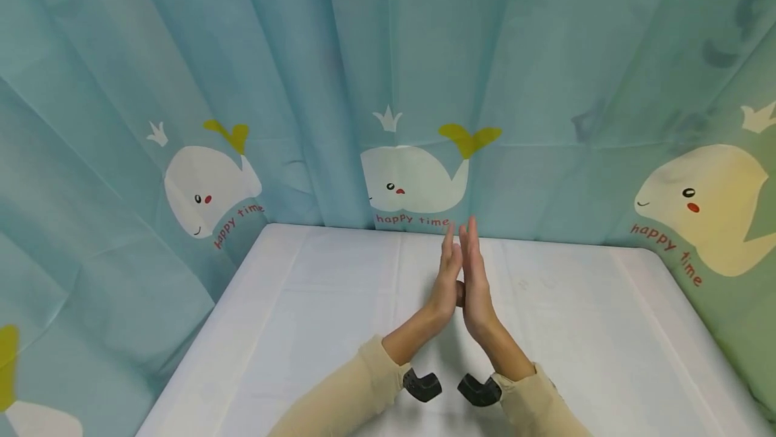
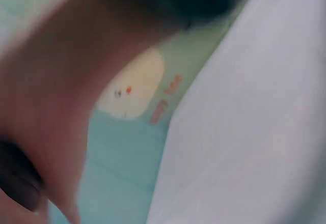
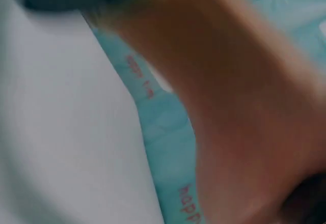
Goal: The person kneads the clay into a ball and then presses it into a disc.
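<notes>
Both hands are raised palm to palm over the white table, fingers straight and pointing toward the back. Between the palms sits a small rounded dark brown object (image 1: 460,294), its kind hidden by the hands. My left hand (image 1: 445,287) presses on it from the left, and my right hand (image 1: 476,292) from the right. In the left wrist view, the dark object (image 2: 18,178) shows at the heel of the palm. A dark part of the object (image 3: 309,198) appears at the lower right corner of the right wrist view.
A white-covered table (image 1: 327,316) lies beneath the hands. Behind it and along both sides hangs a blue-green curtain (image 1: 291,53) printed with whales. Each wrist carries a black camera mount, one on the left sleeve (image 1: 372,373) and one on the right sleeve (image 1: 533,400).
</notes>
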A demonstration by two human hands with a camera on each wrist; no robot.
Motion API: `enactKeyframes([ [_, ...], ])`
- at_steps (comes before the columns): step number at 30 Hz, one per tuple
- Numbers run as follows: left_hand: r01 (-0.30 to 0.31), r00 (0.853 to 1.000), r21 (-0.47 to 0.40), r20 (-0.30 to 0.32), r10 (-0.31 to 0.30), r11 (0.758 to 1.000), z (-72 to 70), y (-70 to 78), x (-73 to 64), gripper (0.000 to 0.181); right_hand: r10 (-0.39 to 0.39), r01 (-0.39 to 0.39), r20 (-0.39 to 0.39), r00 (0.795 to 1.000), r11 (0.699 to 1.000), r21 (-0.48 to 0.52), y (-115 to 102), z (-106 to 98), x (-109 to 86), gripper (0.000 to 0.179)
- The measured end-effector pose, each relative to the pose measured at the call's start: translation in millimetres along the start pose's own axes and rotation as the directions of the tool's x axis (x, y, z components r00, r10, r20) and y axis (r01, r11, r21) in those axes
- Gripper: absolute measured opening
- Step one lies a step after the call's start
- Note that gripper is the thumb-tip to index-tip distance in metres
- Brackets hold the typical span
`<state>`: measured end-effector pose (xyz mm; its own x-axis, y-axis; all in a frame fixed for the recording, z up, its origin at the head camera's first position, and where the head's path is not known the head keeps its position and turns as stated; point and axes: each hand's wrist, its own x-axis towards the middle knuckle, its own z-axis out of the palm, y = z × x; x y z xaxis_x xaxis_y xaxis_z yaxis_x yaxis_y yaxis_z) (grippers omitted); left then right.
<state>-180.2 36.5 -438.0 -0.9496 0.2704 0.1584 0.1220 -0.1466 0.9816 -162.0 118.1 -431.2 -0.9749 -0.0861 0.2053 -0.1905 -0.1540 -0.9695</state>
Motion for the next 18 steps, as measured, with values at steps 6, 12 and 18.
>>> enactKeyframes([
  [6,-0.034,0.997,0.018,0.074,0.033,0.999,6.8,15.3,-14.0,0.068,0.096,-0.088,-0.074,0.993,0.991,0.103,13.5,-11.5,10.9,0.054],
  [12,-0.102,0.995,0.114,0.003,0.102,0.988,-3.2,16.5,-0.1,0.070,0.017,-0.018,0.014,1.000,0.997,0.069,19.8,5.4,-8.0,0.056],
  [18,-0.067,0.997,0.152,-0.017,0.071,0.986,-12.4,7.1,6.1,0.075,-0.036,0.036,0.021,0.999,0.999,0.023,3.8,13.9,-14.2,0.053],
])
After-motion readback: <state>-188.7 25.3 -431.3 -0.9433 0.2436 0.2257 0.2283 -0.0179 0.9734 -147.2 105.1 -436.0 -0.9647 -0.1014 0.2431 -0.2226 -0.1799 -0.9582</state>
